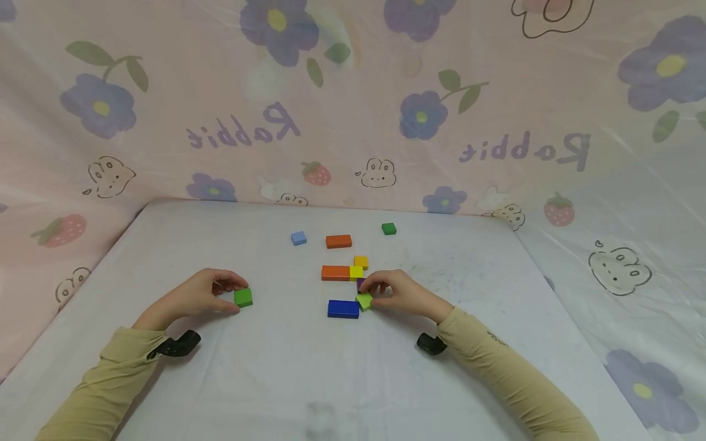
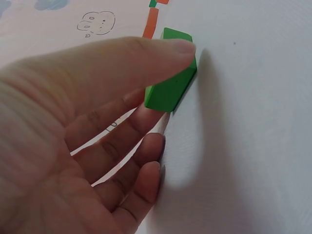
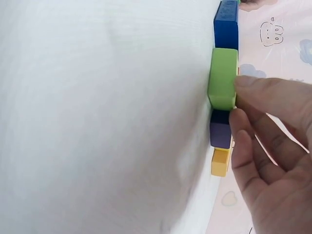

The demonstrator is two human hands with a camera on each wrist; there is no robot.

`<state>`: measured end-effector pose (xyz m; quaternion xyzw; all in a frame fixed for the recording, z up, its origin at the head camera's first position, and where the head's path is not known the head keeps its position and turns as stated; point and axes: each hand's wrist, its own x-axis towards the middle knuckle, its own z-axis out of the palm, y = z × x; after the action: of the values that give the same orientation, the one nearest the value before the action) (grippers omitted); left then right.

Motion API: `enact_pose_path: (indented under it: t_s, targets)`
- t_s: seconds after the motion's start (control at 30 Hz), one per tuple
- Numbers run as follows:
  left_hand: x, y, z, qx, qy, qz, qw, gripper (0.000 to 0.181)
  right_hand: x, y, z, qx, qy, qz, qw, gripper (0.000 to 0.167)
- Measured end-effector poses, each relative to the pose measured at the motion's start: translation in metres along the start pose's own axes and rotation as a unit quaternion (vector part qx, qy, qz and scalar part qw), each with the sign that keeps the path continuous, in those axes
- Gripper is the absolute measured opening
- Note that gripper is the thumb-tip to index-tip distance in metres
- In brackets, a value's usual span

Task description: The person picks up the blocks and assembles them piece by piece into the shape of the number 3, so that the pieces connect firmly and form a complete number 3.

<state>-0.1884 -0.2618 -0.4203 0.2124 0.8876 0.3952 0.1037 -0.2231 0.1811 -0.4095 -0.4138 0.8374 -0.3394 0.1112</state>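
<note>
My left hand (image 1: 204,295) pinches a green block (image 1: 243,297) on the left of the table. In the left wrist view the thumb lies across that block, with a finger behind it. My right hand (image 1: 402,295) holds a lime-green block (image 1: 364,301) by its right side, near the table's middle. Left of the lime block lies a dark blue block (image 1: 343,309). A purple block (image 1: 360,284), partly hidden by the right fingers, sits just behind it. Beyond come a yellow block (image 1: 356,274), an orange block (image 1: 335,273) against its left side, and an amber block (image 1: 361,262).
Farther back on the white-covered table (image 1: 265,380) lie a light blue block (image 1: 298,238), another orange block (image 1: 339,241) and a dark green block (image 1: 388,228). A patterned pink curtain (image 1: 353,122) rises behind the table and along its sides.
</note>
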Motion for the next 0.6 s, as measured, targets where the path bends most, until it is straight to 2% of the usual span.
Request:
enact_pose_path:
  t_s: [0.47, 0.6]
  targets:
    - [-0.0015, 0.0067, -0.0018, -0.003, 0.006, 0.002, 1.0000, 0.041, 0.0005, 0.0011, -0.0001, -0.002, -0.002, 0.001, 1.0000, 0.028]
    - [0.0002, 0.0075, -0.0005, -0.004, 0.010, 0.012, 0.9999, 0.041, 0.0002, 0.0016, 0.0001, -0.001, -0.001, -0.002, 1.0000, 0.028]
